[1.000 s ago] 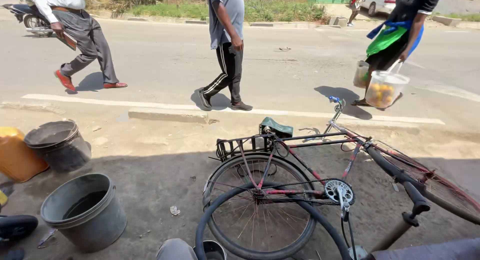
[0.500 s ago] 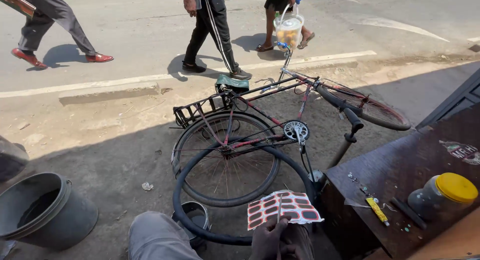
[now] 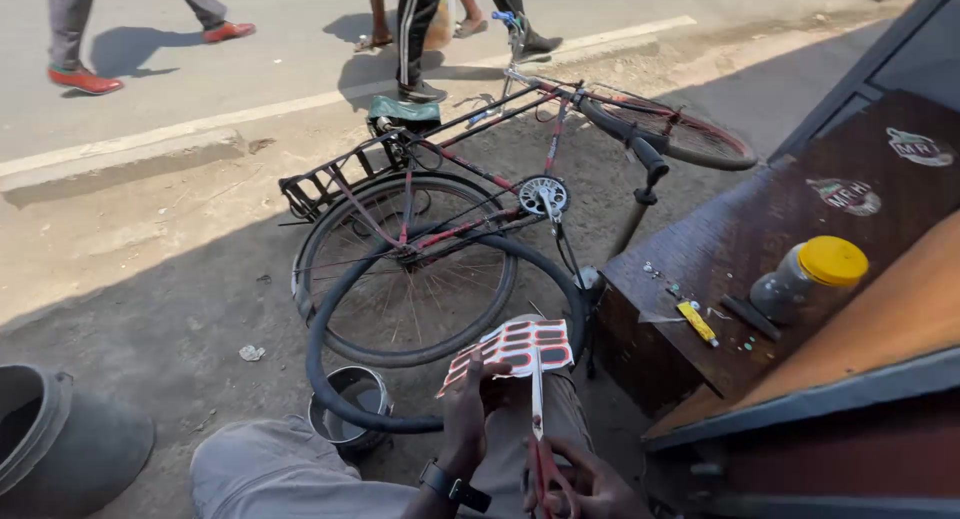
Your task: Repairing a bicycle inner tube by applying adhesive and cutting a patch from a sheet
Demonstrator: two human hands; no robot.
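Note:
My left hand [image 3: 466, 417], with a dark watch on its wrist, holds up a white sheet of red-and-black oval tyre patches [image 3: 516, 345] by its lower left edge. My right hand [image 3: 592, 487] grips red-handled scissors [image 3: 537, 419], whose blades point up against the lower edge of the sheet. Both hands are above my lap in grey trousers. A black inner tube [image 3: 318, 364] loops in front of my knees, and beyond it stands a dark red bicycle [image 3: 470, 179] with a green saddle.
A small metal tin [image 3: 345, 419] sits on the ground inside the tube loop, and a grey bucket [image 3: 60, 449] stands at the lower left. On the right, a wooden box [image 3: 740, 229] bears a yellow-lidded jar [image 3: 810, 279] and small bits. People walk on the road beyond.
The view has swung right and downward. The patch sheet sits higher in my left hand, and the scissors have come into view at its edge. The walkers have moved along the road.

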